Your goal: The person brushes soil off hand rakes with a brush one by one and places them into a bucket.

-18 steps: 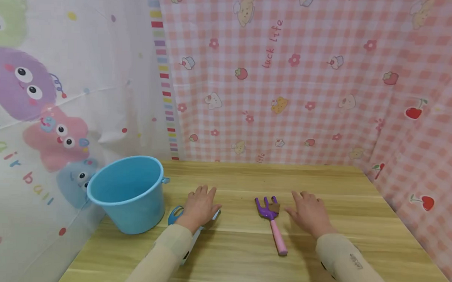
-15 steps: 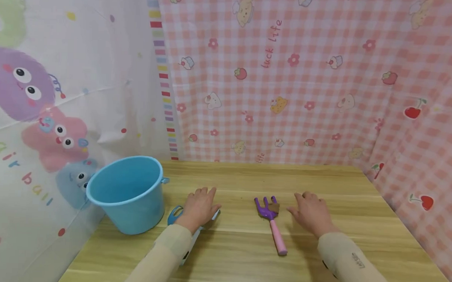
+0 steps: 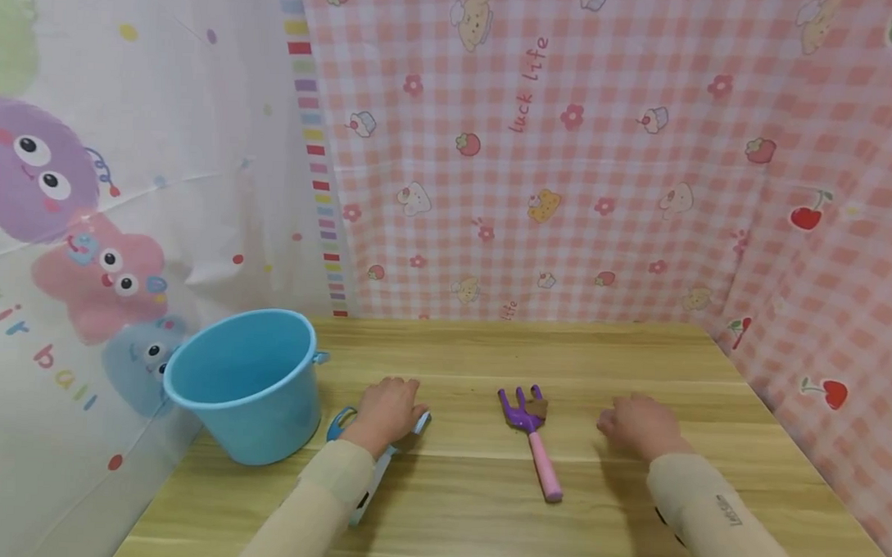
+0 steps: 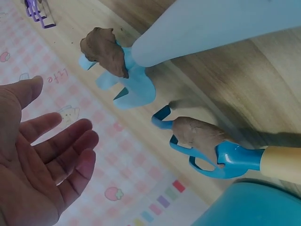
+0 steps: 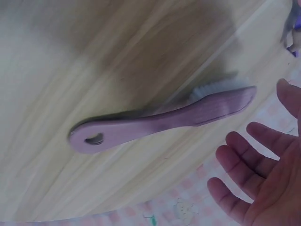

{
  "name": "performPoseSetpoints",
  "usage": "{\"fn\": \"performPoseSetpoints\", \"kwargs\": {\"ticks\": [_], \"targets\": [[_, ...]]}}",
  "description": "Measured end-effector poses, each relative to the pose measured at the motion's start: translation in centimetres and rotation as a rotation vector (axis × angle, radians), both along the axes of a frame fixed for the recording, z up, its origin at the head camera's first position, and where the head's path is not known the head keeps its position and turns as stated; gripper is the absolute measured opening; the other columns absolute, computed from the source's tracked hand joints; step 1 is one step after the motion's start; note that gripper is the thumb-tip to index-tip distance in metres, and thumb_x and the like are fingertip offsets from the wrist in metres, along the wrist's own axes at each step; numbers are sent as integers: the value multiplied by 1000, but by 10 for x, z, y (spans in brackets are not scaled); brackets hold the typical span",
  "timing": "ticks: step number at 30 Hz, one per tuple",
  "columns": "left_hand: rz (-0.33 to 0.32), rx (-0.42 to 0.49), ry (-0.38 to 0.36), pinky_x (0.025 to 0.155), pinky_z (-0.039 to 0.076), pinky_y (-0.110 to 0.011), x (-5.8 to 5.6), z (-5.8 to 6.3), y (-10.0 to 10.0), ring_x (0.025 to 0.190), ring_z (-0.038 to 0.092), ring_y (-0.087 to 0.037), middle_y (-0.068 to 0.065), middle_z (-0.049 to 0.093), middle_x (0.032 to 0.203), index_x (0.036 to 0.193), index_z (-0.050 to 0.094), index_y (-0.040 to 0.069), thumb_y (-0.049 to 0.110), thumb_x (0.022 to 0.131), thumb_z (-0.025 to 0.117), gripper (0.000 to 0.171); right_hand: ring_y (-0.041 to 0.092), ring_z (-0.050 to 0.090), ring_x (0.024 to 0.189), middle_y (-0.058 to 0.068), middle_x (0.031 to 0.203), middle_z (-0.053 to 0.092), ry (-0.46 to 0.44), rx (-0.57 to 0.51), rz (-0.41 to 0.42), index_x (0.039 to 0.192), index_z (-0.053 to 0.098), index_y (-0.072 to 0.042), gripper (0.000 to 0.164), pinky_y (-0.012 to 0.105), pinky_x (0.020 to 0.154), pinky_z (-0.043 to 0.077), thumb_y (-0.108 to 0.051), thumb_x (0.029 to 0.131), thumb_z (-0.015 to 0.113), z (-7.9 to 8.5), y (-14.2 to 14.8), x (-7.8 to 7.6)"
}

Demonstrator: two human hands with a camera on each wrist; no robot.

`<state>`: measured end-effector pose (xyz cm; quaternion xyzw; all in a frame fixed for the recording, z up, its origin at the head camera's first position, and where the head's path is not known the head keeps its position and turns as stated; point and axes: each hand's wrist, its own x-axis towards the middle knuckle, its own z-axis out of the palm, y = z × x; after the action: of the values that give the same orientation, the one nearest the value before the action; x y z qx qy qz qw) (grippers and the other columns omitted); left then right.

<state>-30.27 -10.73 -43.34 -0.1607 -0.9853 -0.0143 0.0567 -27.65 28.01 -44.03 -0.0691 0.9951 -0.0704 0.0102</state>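
The purple hand rake (image 3: 532,436) lay on the desk (image 3: 466,541) between the two hands, its pink handle toward the person and a brown lump lodged among its tines. We saw the left hand (image 3: 386,412) near the pale-blue hand rake (image 4: 136,87) and the dark-blue hand rake (image 4: 242,158), both similarly clogged; its grip was loosely spread around nothing. The right hand's (image 3: 642,425) grip was also spread, near a mauve brush (image 5: 164,123) lying on its side. We judged that any rake was best taken by its handle, tines kept level lest the lump drop, and that the brush would need turning until its white bristles faced the work. The desk had a wood-grain top with a few dark specks, and a blue bucket (image 3: 264,420) stood upright at the left. Around it we had a pink checked cloth (image 3: 457,176) and a white cartoon-printed cloth (image 3: 222,139), with soft shadows beneath the arms.
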Motion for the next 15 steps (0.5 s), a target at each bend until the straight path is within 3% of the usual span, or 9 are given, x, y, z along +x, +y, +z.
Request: {"fn": "performPoseSetpoints", "kwargs": {"ticks": [6, 9, 12, 15], "targets": [[20, -20, -41, 75, 54, -46, 0, 1, -2, 94, 67, -28, -11, 69, 100, 107, 68, 8, 38, 95, 66, 33, 53, 59, 103, 33, 112, 63, -101, -40, -54, 112, 65, 11, 77, 61, 83, 48, -60, 100, 36, 1, 14, 8], [26, -39, -57, 74, 55, -45, 0, 2, -2, 93, 67, -27, -10, 70, 98, 103, 68, 8, 38, 94, 67, 31, 50, 62, 99, 33, 110, 64, -146, -28, -82, 109, 66, 11, 87, 58, 79, 50, -68, 98, 32, 2, 17, 11], [27, -49, -64, 71, 55, -44, 0, 3, -3, 86, 67, -25, -10, 69, 91, 95, 68, 8, 38, 94, 67, 29, 44, 64, 91, 30, 105, 65, -169, -19, -97, 103, 68, 8, 64, 56, 73, 51, -53, 99, 49, 2, 20, 13], [30, -53, -79, 67, 54, -42, 0, 6, -2, 77, 65, -22, -8, 66, 82, 86, 65, 9, 37, 94, 67, 30, 35, 62, 82, 25, 97, 66, -182, -27, -117, 95, 67, 3, 33, 54, 68, 51, -29, 89, 67, 2, 22, 17]]}}
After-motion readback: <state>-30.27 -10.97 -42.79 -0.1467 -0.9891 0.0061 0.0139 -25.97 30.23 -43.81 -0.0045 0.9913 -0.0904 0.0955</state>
